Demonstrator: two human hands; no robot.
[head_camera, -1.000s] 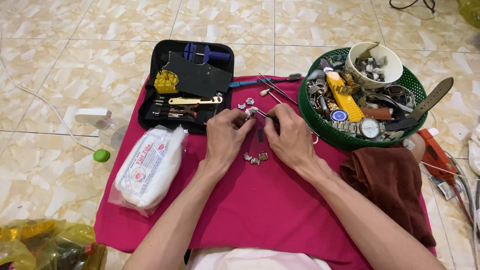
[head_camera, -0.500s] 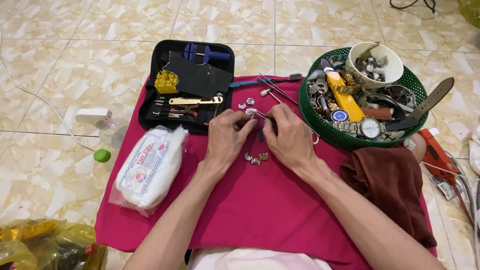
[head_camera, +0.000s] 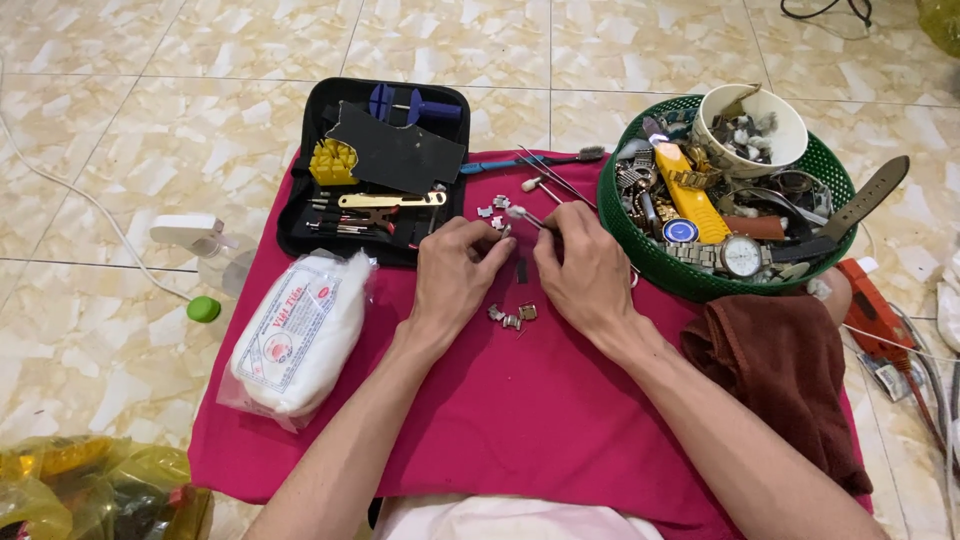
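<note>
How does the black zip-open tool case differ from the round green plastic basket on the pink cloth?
The black tool case is flat, rectangular and soft-sided; the green plastic basket is round with a raised mesh wall. The tool case holds tools laid in neat rows, whereas the basket is heaped with loose watches, straps and a white cup. The case lies left of the hands, the basket right. Both rest partly on the pink cloth.
</note>
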